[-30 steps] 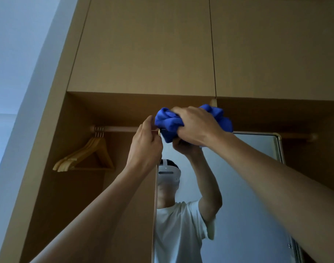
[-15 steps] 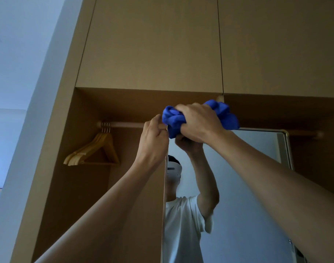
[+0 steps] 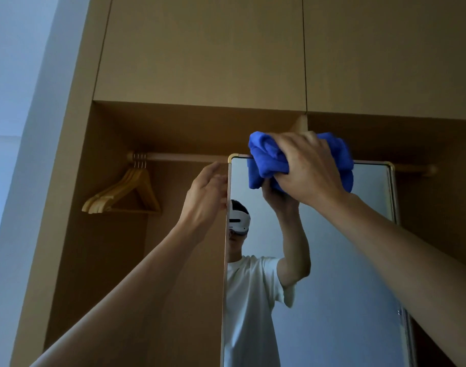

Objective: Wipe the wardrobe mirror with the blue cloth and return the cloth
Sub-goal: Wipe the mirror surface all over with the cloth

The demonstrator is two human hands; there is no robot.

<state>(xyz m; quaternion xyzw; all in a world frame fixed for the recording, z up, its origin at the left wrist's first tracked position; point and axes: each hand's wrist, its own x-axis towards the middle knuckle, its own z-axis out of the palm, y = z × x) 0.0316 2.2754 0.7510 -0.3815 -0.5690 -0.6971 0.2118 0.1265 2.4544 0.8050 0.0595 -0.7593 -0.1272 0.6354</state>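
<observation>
Mirror [image 3: 332,260] wiping is happening right at the top edge, so the blue cloth [image 3: 269,162] is bunched into a wad and pressed against the glass just under the gold frame. The right hand [image 3: 308,165] has its fingers [image 3: 292,144] curled tight over the wad, which makes sense: a balled cloth gives a firm pad up high where you can't lean in. The left hand [image 3: 208,194] is at the mirror's left edge, fingers loosely curved on it, not gripping hard as far as I can tell. My guess is it's steadying the panel so it doesn't swing under the pressure. Behind are a rail [image 3: 181,157] and wooden hangers [image 3: 126,194], well clear of the wiping. Most of the glass below looks like it's yet to be done.
</observation>
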